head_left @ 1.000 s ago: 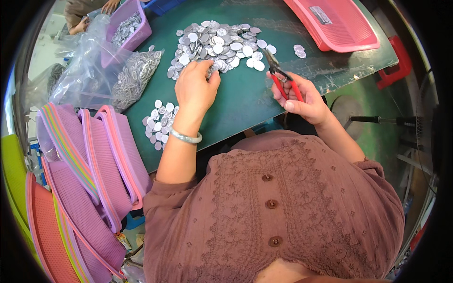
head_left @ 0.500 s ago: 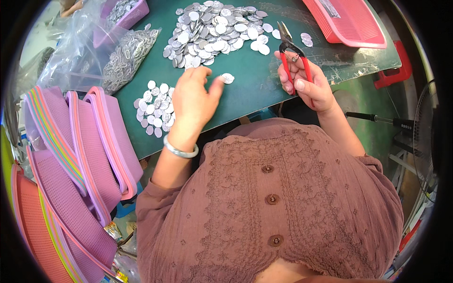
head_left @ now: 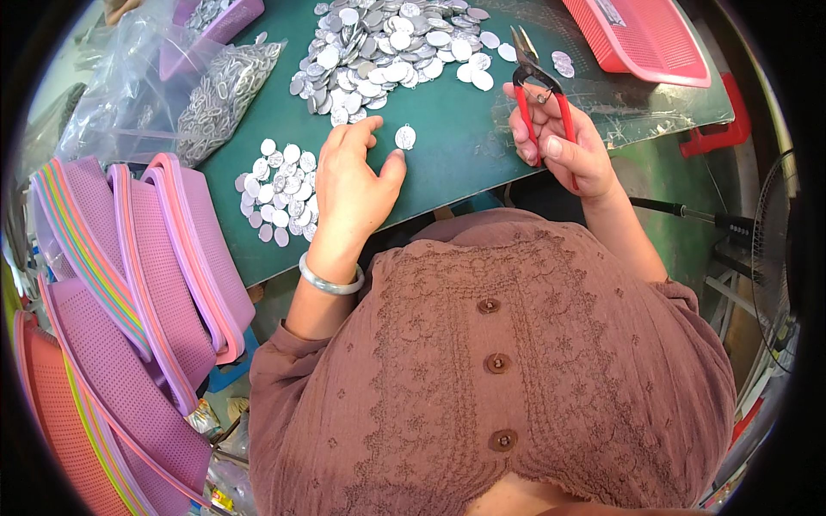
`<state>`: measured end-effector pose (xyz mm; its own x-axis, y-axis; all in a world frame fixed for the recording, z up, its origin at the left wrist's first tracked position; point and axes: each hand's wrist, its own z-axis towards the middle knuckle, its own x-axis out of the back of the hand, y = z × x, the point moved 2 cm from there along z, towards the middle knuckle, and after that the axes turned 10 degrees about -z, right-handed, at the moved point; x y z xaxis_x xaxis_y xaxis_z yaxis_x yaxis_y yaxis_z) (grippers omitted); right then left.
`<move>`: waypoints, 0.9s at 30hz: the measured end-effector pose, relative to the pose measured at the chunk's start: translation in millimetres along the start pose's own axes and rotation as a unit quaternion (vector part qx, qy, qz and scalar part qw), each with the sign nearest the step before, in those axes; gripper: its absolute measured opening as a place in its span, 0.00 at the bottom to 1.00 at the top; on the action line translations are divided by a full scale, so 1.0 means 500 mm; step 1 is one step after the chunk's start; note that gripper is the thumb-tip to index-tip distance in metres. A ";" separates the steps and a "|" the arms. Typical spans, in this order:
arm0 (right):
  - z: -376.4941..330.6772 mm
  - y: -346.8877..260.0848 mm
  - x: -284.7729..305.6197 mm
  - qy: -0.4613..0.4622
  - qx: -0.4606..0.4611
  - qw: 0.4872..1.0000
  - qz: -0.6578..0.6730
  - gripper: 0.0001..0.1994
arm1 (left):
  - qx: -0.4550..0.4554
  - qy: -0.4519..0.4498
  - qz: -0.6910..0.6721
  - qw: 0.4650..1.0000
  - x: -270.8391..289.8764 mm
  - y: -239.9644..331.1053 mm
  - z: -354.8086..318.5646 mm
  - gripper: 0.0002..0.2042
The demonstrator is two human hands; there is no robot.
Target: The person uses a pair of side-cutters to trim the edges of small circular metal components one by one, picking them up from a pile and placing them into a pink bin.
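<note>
My left hand (head_left: 357, 176) is over the near part of the green table (head_left: 456, 163), fingers apart and curled forward. A single silver oval medal (head_left: 405, 137) with small loops at its ends lies just beyond the thumb tip; whether they touch I cannot tell. My right hand (head_left: 570, 155) is closed around the red handles of pliers (head_left: 524, 120). Their pointed jaws aim away from me, slightly parted. A big pile of oval medals (head_left: 370, 64) lies ahead of my left hand, and a smaller group (head_left: 277, 193) is left of it, partly hidden by the hand.
Clear plastic bag (head_left: 231, 99) of metal links at far left, beside a purple basket (head_left: 249, 15). A pink basket (head_left: 641, 52) stands far right. Stacked purple and pink baskets (head_left: 185, 258) crowd the left side. A fan (head_left: 770, 258) stands at right, off the table.
The single medal has turned and moved slightly left and away from me, with my left thumb near it. My right hand keeps the pliers, moved slightly right.
</note>
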<state>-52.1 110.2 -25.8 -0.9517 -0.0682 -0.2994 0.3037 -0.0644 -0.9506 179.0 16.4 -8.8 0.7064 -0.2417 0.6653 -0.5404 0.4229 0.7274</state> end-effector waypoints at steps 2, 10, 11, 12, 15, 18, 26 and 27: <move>0.001 0.001 0.000 0.001 -0.001 1.000 0.000 0.32 | -0.024 0.022 0.008 0.999 -0.009 -0.007 -0.003 0.15; 0.000 -0.002 -0.002 0.010 -0.032 0.998 -0.058 0.37 | -0.038 0.032 0.022 0.999 -0.034 0.003 0.009 0.09; 0.000 -0.002 -0.002 0.012 -0.036 0.998 -0.059 0.36 | -0.031 0.029 0.010 0.999 -0.033 0.005 0.012 0.08; 0.002 -0.004 -0.003 0.003 -0.035 0.997 -0.073 0.33 | 0.024 0.006 -0.024 0.999 -0.031 0.007 0.015 0.08; 0.009 -0.019 -0.009 -0.017 -0.051 0.992 -0.117 0.27 | 0.119 -0.023 -0.157 0.980 -0.029 0.001 0.019 0.05; 0.020 -0.038 -0.030 -0.058 -0.072 0.976 -0.198 0.27 | 0.209 -0.009 -0.461 0.862 -0.019 0.005 0.021 0.05; 0.041 -0.056 -0.060 -0.119 -0.125 0.940 -0.294 0.26 | 0.212 -0.039 -0.547 0.809 0.012 0.013 0.021 0.08; 0.044 -0.057 -0.062 -0.127 -0.128 0.934 -0.307 0.25 | 0.207 -0.036 -0.548 0.810 0.014 0.014 0.019 0.08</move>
<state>-30.3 92.2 12.6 -0.8912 -0.3330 0.3080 -0.3486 0.0682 -0.9348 175.8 9.3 2.8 0.8449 -0.3301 -0.4209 0.2756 -0.4058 0.8714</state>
